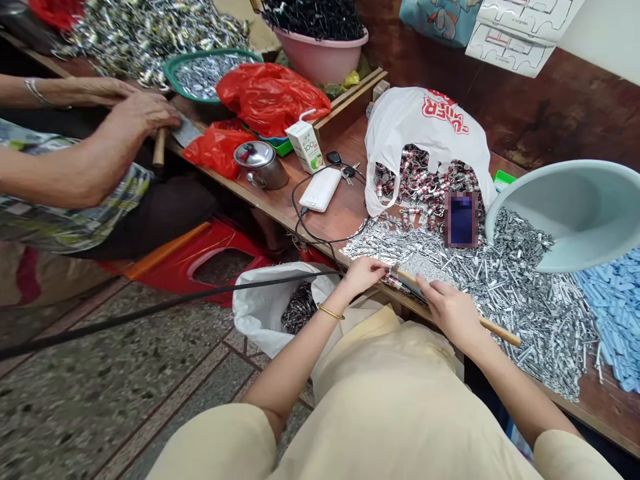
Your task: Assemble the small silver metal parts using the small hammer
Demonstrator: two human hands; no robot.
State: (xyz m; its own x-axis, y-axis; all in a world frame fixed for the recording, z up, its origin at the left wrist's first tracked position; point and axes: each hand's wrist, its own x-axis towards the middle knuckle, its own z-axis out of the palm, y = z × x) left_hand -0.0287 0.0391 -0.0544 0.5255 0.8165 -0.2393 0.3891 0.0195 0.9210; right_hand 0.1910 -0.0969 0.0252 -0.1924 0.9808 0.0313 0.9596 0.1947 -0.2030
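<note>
My left hand (pixel 366 274) is closed at the bench edge, its thumb and fingertips pinched on a small metal piece too small to make out well. Wrapped round the wooden handle of a metal-headed tool (pixel 500 331), my right hand (pixel 453 312) is closed too. The tool's grey head lies near my left fingertips, its exact shape partly hidden. Small red-and-silver parts (pixel 395 281) show just below it. Beyond both hands spreads a heap of loose silver metal parts (pixel 530 320).
A white plastic bag (pixel 400 120) of red-and-silver parts, a tilted grey basin (pixel 590 207) and blue strips (pixel 615 313) lie around. At left are a power bank (pixel 321 189), cable, keys, drink carton (pixel 304 147) and metal mug (pixel 265 167). A co-worker's hands (pixel 140 110) hold a wooden handle.
</note>
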